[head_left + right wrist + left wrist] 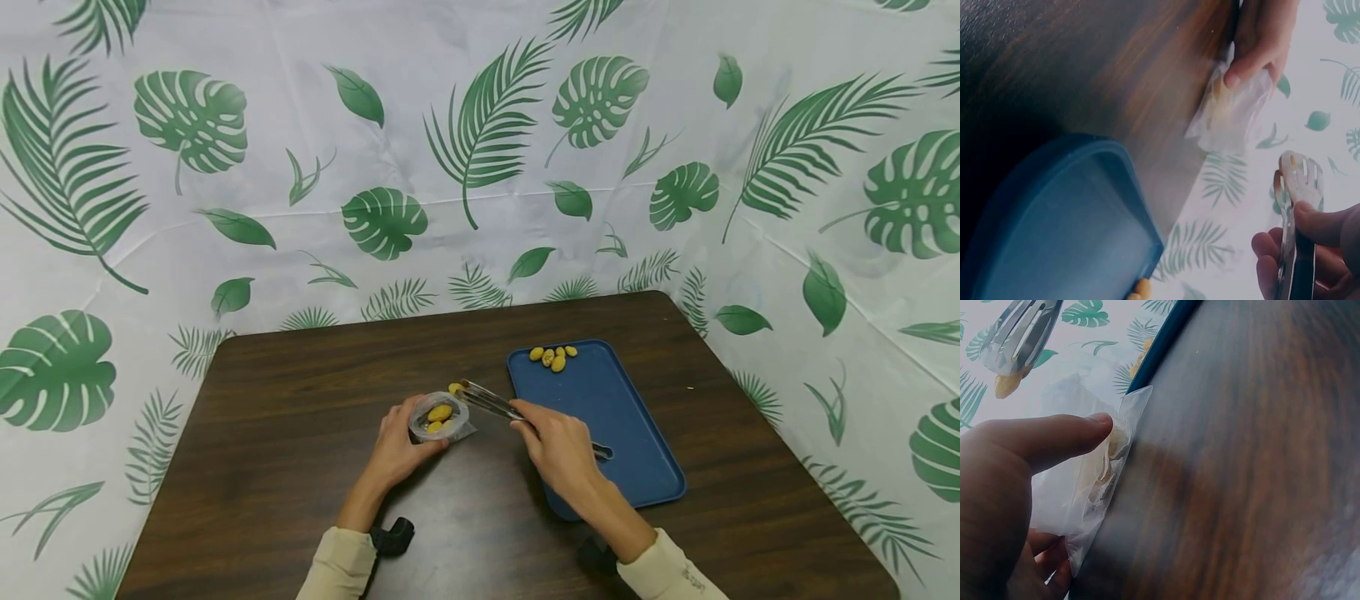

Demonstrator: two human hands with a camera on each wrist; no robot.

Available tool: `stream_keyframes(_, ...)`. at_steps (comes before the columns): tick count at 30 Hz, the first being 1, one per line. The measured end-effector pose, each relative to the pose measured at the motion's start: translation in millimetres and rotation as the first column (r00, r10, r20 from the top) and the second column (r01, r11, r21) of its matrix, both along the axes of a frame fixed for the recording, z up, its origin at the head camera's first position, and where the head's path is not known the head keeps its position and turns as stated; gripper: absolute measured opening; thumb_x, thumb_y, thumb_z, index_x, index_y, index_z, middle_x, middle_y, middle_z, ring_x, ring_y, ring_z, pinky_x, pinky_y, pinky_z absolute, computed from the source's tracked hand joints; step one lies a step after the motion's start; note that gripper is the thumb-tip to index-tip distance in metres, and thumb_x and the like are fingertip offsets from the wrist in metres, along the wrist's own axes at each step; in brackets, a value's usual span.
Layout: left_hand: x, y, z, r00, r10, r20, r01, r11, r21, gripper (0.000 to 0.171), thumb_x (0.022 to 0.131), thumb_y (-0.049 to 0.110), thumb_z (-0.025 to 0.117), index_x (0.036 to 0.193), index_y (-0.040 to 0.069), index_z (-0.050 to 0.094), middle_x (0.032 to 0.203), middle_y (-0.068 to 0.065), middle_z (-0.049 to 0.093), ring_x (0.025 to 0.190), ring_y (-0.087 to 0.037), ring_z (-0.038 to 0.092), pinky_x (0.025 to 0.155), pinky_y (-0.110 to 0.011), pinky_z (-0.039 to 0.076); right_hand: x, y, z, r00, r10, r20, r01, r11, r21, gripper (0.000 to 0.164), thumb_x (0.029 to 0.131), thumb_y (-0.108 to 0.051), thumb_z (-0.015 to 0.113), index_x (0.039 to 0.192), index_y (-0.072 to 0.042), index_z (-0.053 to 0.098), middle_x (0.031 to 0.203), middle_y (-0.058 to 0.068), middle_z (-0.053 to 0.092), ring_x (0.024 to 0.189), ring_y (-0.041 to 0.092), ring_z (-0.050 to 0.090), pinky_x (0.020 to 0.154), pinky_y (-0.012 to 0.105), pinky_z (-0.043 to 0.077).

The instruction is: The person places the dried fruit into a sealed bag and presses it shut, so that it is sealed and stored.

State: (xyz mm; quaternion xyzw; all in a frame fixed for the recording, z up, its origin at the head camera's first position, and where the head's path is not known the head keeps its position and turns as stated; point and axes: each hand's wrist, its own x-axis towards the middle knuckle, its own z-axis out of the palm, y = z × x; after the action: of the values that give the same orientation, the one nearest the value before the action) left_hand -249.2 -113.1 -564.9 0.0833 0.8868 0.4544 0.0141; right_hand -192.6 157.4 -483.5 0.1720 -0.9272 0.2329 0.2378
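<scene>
My left hand (396,446) holds a clear plastic bag (1082,481) upright on the table, thumb on one side and fingers on the other. Several yellow oval pieces (440,413) lie inside its open mouth. Metal tongs (487,401) with slotted ends are gripped in my right hand (561,446), thumb on one arm and fingers round the other. Between the tong tips is one yellow piece (1007,385), held just beyond the bag's rim. What the yellow pieces are, I cannot tell.
A blue tray (592,408) lies to the right, partly under my right hand. Several more yellow pieces (553,358) sit at its far end. The brown wooden table (315,392) meets a leaf-patterned white cloth (300,125) behind and at the right.
</scene>
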Motion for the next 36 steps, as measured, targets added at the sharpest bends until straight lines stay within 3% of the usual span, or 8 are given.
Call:
stream_keyframes(12, 1.4, 0.1, 1.6, 1.0, -0.003, 0.01, 0.003, 1.0, -0.003, 0.079, 0.08, 0.035, 0.088, 0.148, 0.023, 0.05, 0.143, -0.015, 0.054, 0.132, -0.04, 0.046, 0.105, -0.063, 0.04, 1.1, -4.8, -2.1, 1.0, 0.026, 0.017, -0.026, 1.0, 0.005, 0.03, 0.092, -0.019, 0.078, 0.122, -0.015, 0.076, 0.105, 0.003, 0.081, 0.072, 0.013, 0.074, 0.06, 0.026, 0.056)
stream_keyframes(19, 0.2, 0.9, -1.2, 1.0, 0.005, -0.029, -0.006, 1.0, -0.021, 0.079, 0.077, 0.035, 0.088, 0.146, 0.019, 0.052, 0.139, -0.018, 0.057, 0.128, -0.041, 0.048, 0.102, -0.062, 0.042, 1.8, -6.1, -0.7, 0.996, 0.017, 0.092, -0.013, 0.999, -0.04, 0.042, 0.091, -0.022, 0.08, 0.131, -0.012, 0.071, 0.104, 0.004, 0.079, 0.058, 0.001, 0.056, 0.053, 0.019, 0.041)
stream_keyframes(30, 1.7, -2.9, -1.0, 0.999, 0.003, -0.037, -0.003, 1.0, -0.012, 0.078, 0.078, 0.033, 0.089, 0.145, 0.019, 0.053, 0.14, -0.017, 0.057, 0.129, -0.041, 0.048, 0.103, -0.063, 0.041, 1.8, 1.6, -6.2, 0.987, -0.04, 0.157, 0.05, 0.997, -0.064, 0.046, 0.093, -0.026, 0.078, 0.135, -0.011, 0.068, 0.101, 0.007, 0.077, 0.057, -0.003, 0.051, 0.048, 0.02, 0.037)
stream_keyframes(36, 0.0, 1.4, -3.5, 0.999, -0.01, -0.045, 0.01, 1.0, -0.01, 0.078, 0.078, 0.033, 0.09, 0.145, 0.018, 0.053, 0.138, -0.018, 0.058, 0.128, -0.041, 0.048, 0.102, -0.062, 0.04, 3.7, 9.7, -8.8, 0.975, -0.132, 0.178, 0.143, 0.988, -0.055, 0.046, 0.093, -0.027, 0.078, 0.134, -0.011, 0.068, 0.091, 0.002, 0.074, 0.051, -0.003, 0.044, 0.049, 0.021, 0.037)
